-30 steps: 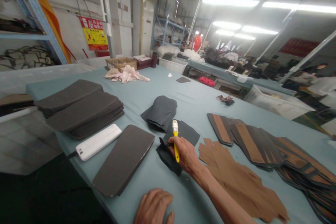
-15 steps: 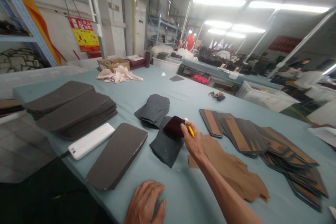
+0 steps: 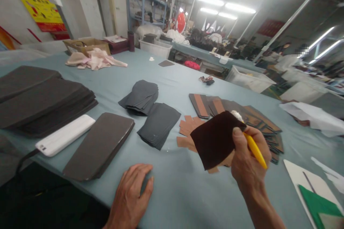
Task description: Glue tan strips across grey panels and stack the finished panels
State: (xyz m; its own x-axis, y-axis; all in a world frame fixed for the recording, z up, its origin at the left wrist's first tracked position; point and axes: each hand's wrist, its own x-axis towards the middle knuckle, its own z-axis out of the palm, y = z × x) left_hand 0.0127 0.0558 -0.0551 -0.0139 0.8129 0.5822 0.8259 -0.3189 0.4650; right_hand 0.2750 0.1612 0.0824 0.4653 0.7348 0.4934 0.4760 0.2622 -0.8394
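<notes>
My right hand is raised over the table, pinching a dark brown flat piece, leather or cloth, I cannot tell which. The same hand grips a yellow-handled tool with a white, fluffy-looking tip. Partly hidden behind the piece lie tan strips. My left hand rests on the table near its front edge, fingers stretched and thumb apart, holding nothing. Beyond it are a stack of dark grey pieces and another fanned stack.
Left of my left hand stand a brown-grey stack, a white power strip and larger dark stacks. Dark pieces with tan bands spread at right. A white board with a green sheet lies at the right edge.
My right hand has lifted the dark brown piece off the grey stack and carried it right and closer, with the yellow tool. The view has swung right; my left hand still rests on the table.
</notes>
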